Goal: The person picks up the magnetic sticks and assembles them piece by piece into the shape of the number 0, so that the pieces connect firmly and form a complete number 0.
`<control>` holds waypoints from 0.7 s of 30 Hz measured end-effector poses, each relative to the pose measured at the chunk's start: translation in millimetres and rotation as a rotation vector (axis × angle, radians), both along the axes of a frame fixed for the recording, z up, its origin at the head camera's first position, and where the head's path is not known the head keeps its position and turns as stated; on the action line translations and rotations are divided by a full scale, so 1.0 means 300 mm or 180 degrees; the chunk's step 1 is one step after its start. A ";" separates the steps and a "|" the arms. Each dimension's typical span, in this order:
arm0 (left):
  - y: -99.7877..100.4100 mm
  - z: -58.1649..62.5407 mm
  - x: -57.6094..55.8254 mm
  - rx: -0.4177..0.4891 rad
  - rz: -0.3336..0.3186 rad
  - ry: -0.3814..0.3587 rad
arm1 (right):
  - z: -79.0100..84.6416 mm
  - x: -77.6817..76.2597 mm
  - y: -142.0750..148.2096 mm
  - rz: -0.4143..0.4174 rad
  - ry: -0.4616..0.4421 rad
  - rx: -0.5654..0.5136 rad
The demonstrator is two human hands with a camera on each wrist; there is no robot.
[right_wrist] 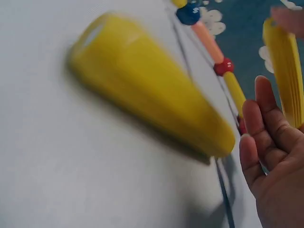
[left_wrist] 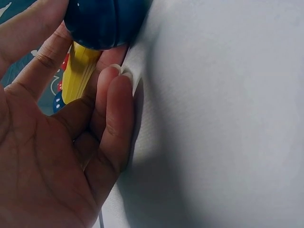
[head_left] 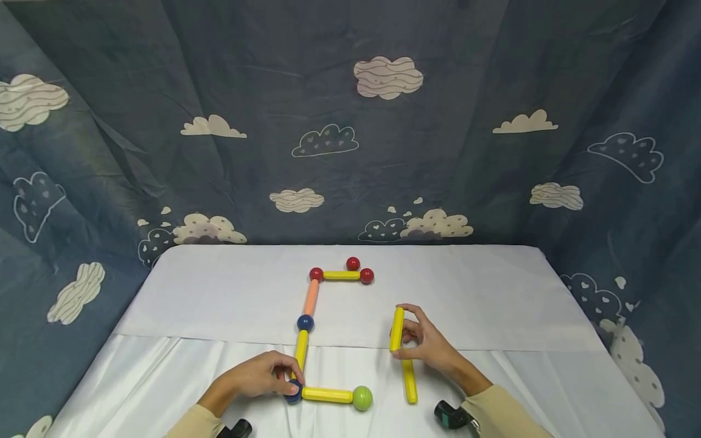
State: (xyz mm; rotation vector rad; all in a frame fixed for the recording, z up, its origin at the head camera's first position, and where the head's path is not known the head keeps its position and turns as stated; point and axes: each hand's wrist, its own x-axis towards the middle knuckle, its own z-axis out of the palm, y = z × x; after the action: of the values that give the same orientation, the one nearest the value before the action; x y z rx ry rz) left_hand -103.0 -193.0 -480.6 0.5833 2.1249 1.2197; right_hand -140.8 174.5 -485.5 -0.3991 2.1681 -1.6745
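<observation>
My left hand grips a dark blue ball at the near left corner of a chain of balls and sticks. One yellow stick runs right from that ball to a green ball; another yellow stick leads away to a second blue ball. To the right, my right hand pinches a yellow stick by its two ends, between thumb and a finger, raised above the cloth. Under this hand, a further yellow stick lies loose on the white cloth.
Beyond the second blue ball, a salmon stick leads to a red ball. From there a yellow stick reaches another red ball, with a third red ball just behind. A dark cloud-patterned curtain surrounds the table.
</observation>
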 end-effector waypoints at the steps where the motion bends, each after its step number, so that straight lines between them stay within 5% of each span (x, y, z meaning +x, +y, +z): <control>1: 0.000 0.000 -0.001 0.0010 -0.0007 -0.0010 | 0.003 -0.007 -0.003 -0.0010 -0.0126 -0.0149; 5: -0.003 0.000 -0.005 0.0030 -0.0004 -0.0063 | 0.017 -0.026 -0.021 -0.0048 -0.0571 -0.0602; 12: -0.010 0.003 -0.007 0.0133 -0.0047 -0.0051 | 0.025 -0.039 -0.063 -0.0124 -0.0946 -0.1003; 21: -0.001 0.004 0.005 0.0211 -0.0036 -0.0089 | 0.008 -0.023 -0.088 -0.0177 -0.0789 -0.0490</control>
State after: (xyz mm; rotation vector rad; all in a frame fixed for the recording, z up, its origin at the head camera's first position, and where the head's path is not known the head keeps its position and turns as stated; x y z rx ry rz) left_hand -101.5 -193.4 -479.5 0.6029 2.0621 1.2887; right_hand -147.8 148.2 -483.1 -0.1623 1.8953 -1.8217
